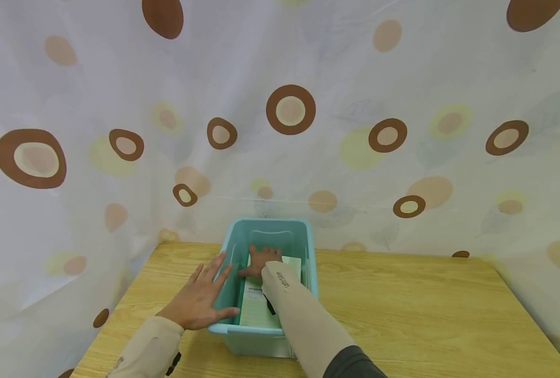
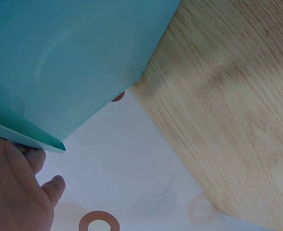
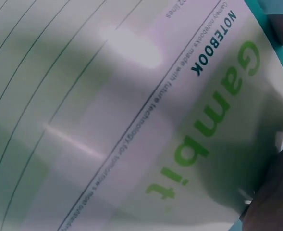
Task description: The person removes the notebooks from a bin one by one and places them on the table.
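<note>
A light-blue plastic bin [image 1: 256, 340] stands on the table. In it lies a pale green notebook [image 1: 256, 310], its cover printed with "Gambit" and "NOTEBOOK" in the right wrist view. My right hand [image 1: 261, 261] reaches into the bin, spread over the far part of the notebook, thumb out to the left. My left hand [image 1: 199, 299] rests at the bin's left rim with its fingers spread; in the left wrist view, the bin's wall [image 2: 93, 62] rises beside it.
The bin stands on a wood-grain table [image 1: 416, 315], near its back edge. A white curtain [image 1: 346, 73] with brown and beige spots hangs behind and at the sides. Thin pale edges [image 1: 308, 275] show along the bin's right inner wall.
</note>
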Available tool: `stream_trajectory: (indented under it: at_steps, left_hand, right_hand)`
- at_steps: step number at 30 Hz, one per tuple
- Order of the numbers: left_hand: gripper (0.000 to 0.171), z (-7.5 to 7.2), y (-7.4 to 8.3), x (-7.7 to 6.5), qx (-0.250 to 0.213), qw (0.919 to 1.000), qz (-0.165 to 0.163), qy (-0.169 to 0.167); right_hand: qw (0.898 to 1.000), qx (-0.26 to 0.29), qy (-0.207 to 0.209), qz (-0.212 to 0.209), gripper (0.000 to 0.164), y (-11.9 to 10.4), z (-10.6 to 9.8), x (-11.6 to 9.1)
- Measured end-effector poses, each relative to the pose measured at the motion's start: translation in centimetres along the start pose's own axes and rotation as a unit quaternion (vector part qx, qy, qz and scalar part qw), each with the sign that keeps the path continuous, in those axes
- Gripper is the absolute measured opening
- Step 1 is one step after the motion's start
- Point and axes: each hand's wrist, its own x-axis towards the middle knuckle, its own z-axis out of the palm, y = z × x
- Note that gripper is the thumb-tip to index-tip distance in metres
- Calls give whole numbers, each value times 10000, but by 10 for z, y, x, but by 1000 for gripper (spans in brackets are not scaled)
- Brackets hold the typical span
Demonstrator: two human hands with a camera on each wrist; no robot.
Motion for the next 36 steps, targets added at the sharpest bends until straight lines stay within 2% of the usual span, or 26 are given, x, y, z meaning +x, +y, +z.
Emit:
stream_trajectory:
  at_steps: [3,16,21,25,31,33,36]
  left_hand:
    - [87,-1,0,0,-32,10000,1,-19]
    - [88,1,0,0,-77,9999,61,-26]
    - [88,0,1,1,-66,9999,89,-31]
    - [86,-1,1,1,-68,9999,77,-44]
    - [86,-2,1,0,-129,9999,89,-70]
    - [84,-1,0,0,-122,9998,100,-80]
    - [84,-2,-1,0,-91,9999,69,-124]
  right_hand:
    - [9999,-125,58,30,69,-2,-2,-1]
    - [9991,-303,293,74,79,-6,-9,-5]
    - [9983,-401,433,1,73,-9,-17,-7]
    - [9960,-459,747,-160,63,-14,-27,-10]
    - [9919,-841,940,-138,71,-20,-46,-11]
    - [9908,-919,989,-86,75,-20,-56,-12]
    - [9898,-827,1157,-98,71,-22,-77,-14]
